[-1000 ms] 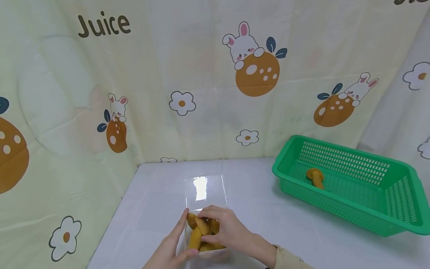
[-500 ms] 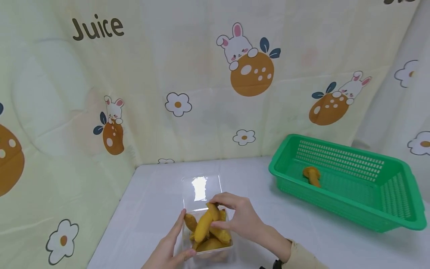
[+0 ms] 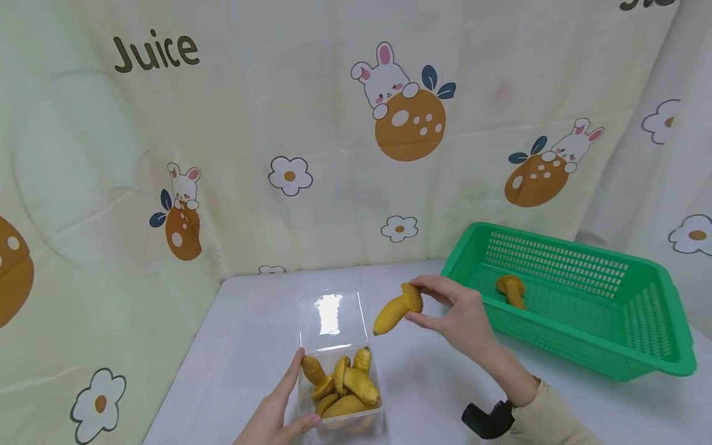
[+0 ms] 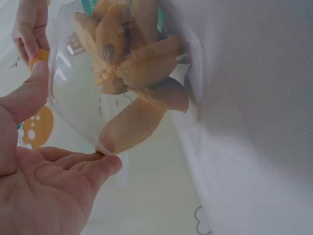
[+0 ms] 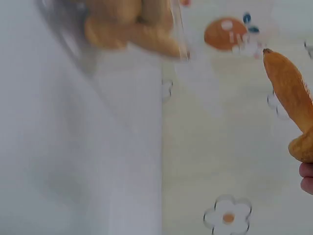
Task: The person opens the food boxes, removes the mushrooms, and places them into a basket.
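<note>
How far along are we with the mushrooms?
One mushroom lies in the green basket, so that one looks done. In hand: the right hand holds another mushroom, raised outside the green basket. Apparently left to move: several mushrooms in the clear box, which the left hand grips.

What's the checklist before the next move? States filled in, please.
1. Grip: ok, right hand pinches the held mushroom by its cap.
2. Clearance: ok, it is raised apart from the box.
3. Box contact: ok, left hand touches its left side.
4. Lid: ok, open behind the box.
5. Basket room: ok, one other mushroom near its left end, bare floor to the right.
6. Over basket, likely the next stop: not ok yet, held mushroom is outside, to its left.
</note>
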Motion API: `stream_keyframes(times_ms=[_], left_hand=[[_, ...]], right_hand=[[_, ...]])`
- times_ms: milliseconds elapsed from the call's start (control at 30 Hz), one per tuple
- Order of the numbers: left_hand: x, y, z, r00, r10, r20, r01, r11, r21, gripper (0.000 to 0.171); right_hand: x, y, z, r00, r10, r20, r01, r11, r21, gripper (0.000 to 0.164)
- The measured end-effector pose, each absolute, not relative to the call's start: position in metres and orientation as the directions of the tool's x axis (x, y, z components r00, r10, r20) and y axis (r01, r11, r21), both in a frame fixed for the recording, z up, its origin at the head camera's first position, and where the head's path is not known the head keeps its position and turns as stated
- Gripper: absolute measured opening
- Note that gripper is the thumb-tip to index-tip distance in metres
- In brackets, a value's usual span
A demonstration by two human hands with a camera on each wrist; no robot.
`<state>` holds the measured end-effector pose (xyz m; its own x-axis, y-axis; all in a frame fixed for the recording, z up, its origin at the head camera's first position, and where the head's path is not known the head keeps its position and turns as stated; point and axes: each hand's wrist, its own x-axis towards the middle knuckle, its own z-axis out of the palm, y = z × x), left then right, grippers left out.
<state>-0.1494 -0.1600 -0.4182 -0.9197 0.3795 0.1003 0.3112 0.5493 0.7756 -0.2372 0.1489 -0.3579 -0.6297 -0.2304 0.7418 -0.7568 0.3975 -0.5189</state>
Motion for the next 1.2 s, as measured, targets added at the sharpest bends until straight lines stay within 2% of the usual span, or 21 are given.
stream_keyframes(times_ms=[133, 267, 467, 867, 1033, 1200], left_hand=[[-0.149, -0.161, -0.419, -0.918, 0.384, 0.102, 0.313, 0.542, 0.780, 0.084], [-0.149, -0.161, -0.420, -0.917, 0.389, 0.094, 0.308, 0.535, 0.787, 0.084], [-0.149, -0.161, -0.421, -0.916, 0.391, 0.088, 0.303, 0.530, 0.792, 0.084], [-0.152, -0.164, -0.420, -0.915, 0.395, 0.083, 0.297, 0.521, 0.800, 0.087], [-0.153, -0.165, -0.422, -0.915, 0.391, 0.098, 0.314, 0.539, 0.781, 0.089], [-0.154, -0.166, -0.422, -0.917, 0.389, 0.095, 0.311, 0.544, 0.779, 0.087]], right_hand=[[-0.258, 0.178, -0.360, -0.665, -0.099, 0.740, -0.681, 0.488, -0.546, 0.044], [-0.276, 0.204, -0.367, -0.671, 0.039, 0.740, -0.589, 0.579, -0.564, 0.046], [-0.294, 0.235, -0.382, -0.663, 0.143, 0.735, -0.469, 0.685, -0.557, 0.048], [-0.300, 0.247, -0.390, -0.735, 0.155, 0.660, -0.354, 0.743, -0.568, 0.050], [-0.297, 0.242, -0.388, -0.745, 0.142, 0.651, -0.368, 0.727, -0.579, 0.048], [-0.293, 0.231, -0.384, -0.725, 0.123, 0.678, -0.413, 0.710, -0.570, 0.046]])
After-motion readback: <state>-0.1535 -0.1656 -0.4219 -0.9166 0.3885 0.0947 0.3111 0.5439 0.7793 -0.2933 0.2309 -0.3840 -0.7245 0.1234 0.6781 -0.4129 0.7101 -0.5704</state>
